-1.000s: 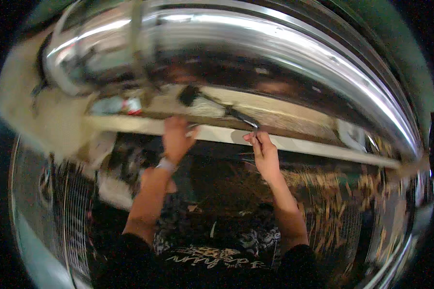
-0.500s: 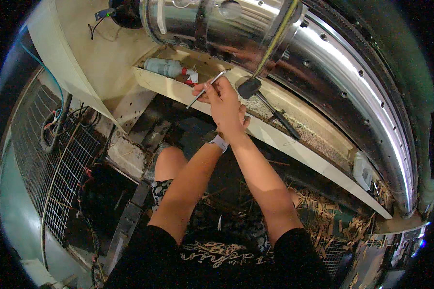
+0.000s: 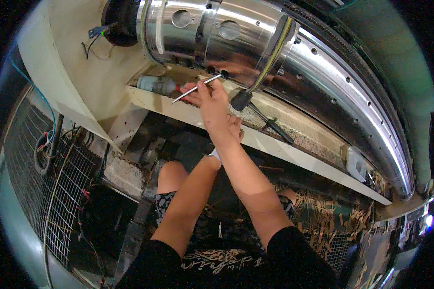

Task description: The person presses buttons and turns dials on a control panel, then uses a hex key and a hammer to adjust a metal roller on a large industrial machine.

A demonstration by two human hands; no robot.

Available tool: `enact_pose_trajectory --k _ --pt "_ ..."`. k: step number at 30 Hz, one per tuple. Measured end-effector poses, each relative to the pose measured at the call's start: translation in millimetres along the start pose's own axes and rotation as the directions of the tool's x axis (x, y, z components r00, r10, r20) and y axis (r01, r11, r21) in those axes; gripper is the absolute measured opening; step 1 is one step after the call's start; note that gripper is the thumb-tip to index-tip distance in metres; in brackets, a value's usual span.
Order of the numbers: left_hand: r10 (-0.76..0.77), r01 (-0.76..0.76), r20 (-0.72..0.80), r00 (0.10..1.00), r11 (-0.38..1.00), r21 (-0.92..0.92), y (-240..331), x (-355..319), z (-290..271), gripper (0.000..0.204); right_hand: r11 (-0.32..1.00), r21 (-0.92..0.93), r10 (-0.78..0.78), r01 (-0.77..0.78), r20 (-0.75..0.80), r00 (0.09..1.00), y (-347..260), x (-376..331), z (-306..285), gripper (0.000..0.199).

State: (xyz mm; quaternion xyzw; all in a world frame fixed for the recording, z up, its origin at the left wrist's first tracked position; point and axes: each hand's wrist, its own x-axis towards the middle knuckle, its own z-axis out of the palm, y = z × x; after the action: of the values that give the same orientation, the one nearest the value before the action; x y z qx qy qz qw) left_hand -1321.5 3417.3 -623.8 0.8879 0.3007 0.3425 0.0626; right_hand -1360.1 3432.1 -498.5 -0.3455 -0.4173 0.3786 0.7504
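My right hand [image 3: 213,103] pinches a slim silver metal rod [image 3: 188,94] between thumb and fingers. The rod slants up to the right, and its upper end meets a dark spot at the lower edge of a shiny metal cylinder [image 3: 178,43]. Crossed beneath my right wrist, my left hand [image 3: 235,126] is mostly hidden; its visible fingers are curled, and what they hold, if anything, cannot be seen. Just right of my right hand, a black-headed mallet [image 3: 241,99] lies in a cream trough [image 3: 308,159]. Behind my right fingers rests a pale spray bottle [image 3: 156,85] with red on its neck.
A yellow-striped strap [image 3: 277,48] runs down over the cylinder. White plastic container [image 3: 356,164] sits at the trough's right end. Wire mesh [image 3: 33,139] and cables stand at left. Strips of debris [image 3: 323,209] lie at lower right.
My right hand and the rod have shifted slightly left, and the rod's upper end is now against the cylinder's lower edge. The view has moved a little, showing more of the cylinder's top.
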Motion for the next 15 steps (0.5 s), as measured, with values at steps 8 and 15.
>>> enact_pose_trajectory --k 8,15 --pt "0.038 -0.030 0.133 0.990 0.998 -0.063 -4.8 3.6 -5.6 0.037 0.997 0.042 -0.063 0.070 -0.139 0.988 5.5 -1.0 10.4 0.010" --pt "0.034 -0.028 0.083 0.996 0.996 -0.079 -13.2 2.5 4.1 0.038 0.996 0.058 -0.062 0.070 -0.130 0.990 8.5 -0.9 16.0 0.012"
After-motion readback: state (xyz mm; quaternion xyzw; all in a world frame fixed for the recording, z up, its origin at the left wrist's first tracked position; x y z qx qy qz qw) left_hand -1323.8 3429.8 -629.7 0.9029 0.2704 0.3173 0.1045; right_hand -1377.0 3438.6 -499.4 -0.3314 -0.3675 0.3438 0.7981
